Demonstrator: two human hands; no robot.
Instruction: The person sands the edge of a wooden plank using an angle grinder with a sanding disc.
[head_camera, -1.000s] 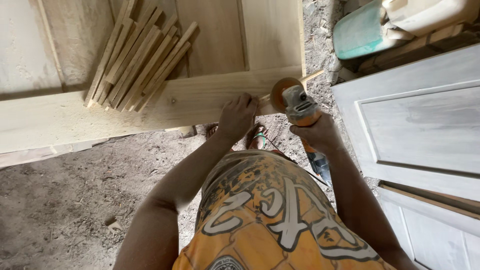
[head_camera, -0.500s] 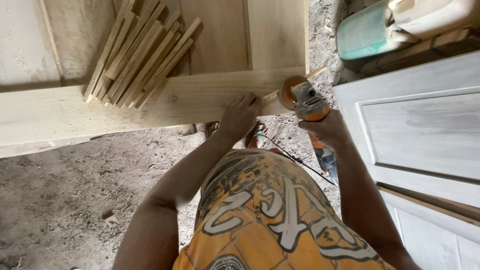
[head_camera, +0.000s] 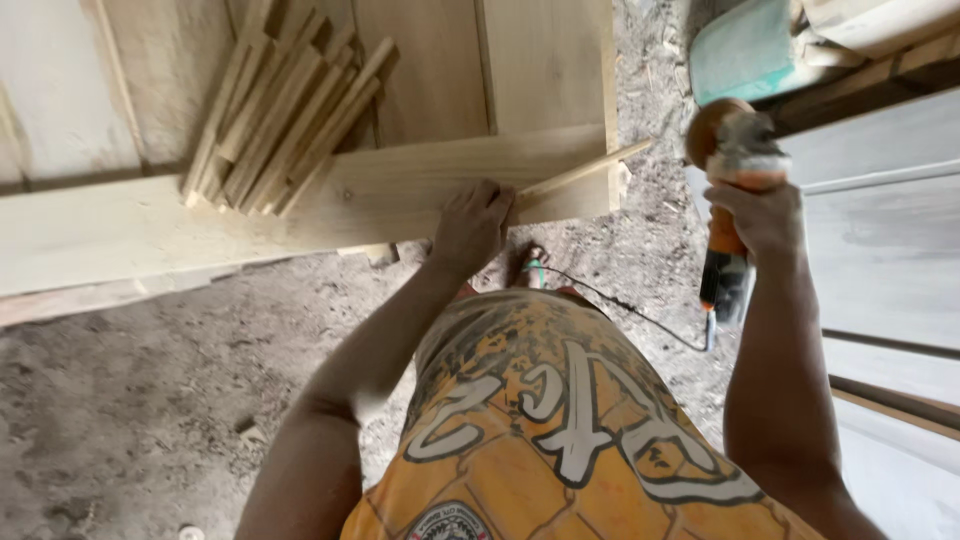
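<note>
The left hand (head_camera: 472, 226) lies palm down on the front rail of a bare wooden door (head_camera: 300, 215) that lies flat like a bench. Its grip is closed over the near end of a thin strip (head_camera: 580, 170), pinning it to the rail. The strip runs from the hand toward two o'clock, and its far end sticks out past the door's right edge, over the dirt floor (head_camera: 130, 400).

The right hand (head_camera: 765, 215) is well apart from the strip, at three o'clock from the left hand. Its grip is wrapped tight around the orange body of a grinder (head_camera: 735, 175). The grinder's disc end points to twelve o'clock and its dark tail to six, with a black cord (head_camera: 620, 305) trailing back toward the person's feet.

A stack of strips (head_camera: 285, 125) lies fanned on the door at ten o'clock from the left hand. A grey panelled door (head_camera: 885, 255) fills the right side behind the grinder.
</note>
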